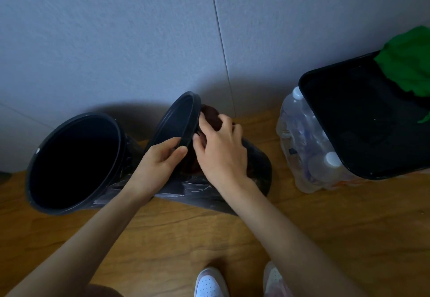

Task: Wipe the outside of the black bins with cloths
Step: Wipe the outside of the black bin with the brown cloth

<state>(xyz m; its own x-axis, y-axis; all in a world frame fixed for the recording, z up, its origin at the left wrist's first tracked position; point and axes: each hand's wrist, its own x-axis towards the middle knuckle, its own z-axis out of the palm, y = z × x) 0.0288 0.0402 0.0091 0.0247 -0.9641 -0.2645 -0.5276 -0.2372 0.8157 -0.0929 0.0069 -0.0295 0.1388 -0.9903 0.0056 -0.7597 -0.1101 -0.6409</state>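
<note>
Two round black bins stand on the wooden floor by the wall. The left bin (76, 161) is upright with its mouth open. The middle bin (186, 115) is tipped toward the left, and my left hand (160, 164) grips its rim near the bottom edge. My right hand (221, 147) presses a dark brown cloth (210, 116) against that bin's outer side, fingers curled over the cloth. Much of the cloth is hidden under my hand.
A rectangular black bin (325, 82) stands at the right with a green cloth (409, 61) draped over its far corner. A shrink-wrapped pack of water bottles (304, 147) sits beside it. Crinkled plastic (200, 187) lies under the round bins. My shoes (209, 282) are at the bottom.
</note>
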